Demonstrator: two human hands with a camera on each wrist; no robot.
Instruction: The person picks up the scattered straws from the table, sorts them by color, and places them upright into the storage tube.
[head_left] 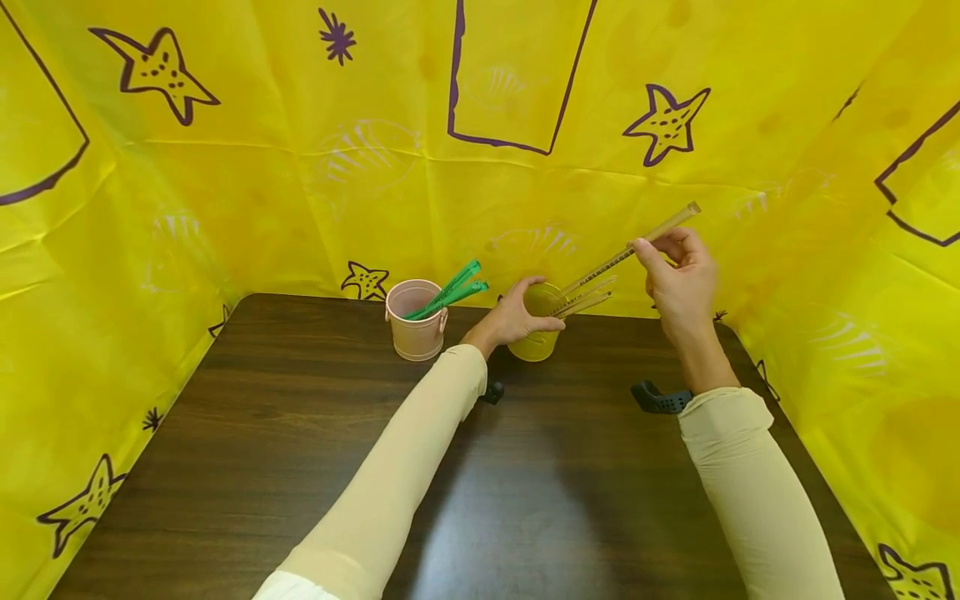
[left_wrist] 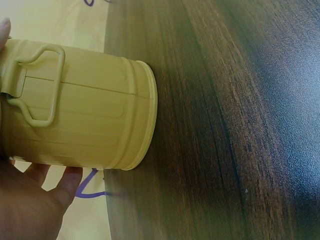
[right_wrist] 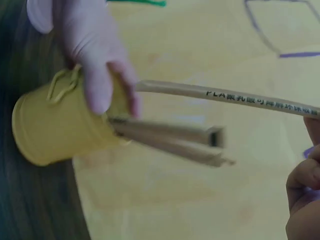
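Note:
My left hand grips a small yellow bucket, thumb and fingers spread around its upper part. The bucket's wire-loop side handle shows in the left wrist view. Between thumb and fingers, my right hand pinches a straw in a brown paper wrapper with printed lettering. It slants up to the right, its lower end at the bucket's mouth. Several more wrapped straws lean out of the bucket on its right side.
Left of the yellow bucket stands a pink bucket with green-wrapped straws leaning out to the right. Both are near the back edge of the dark wooden table. A yellow patterned cloth hangs behind and along the sides.

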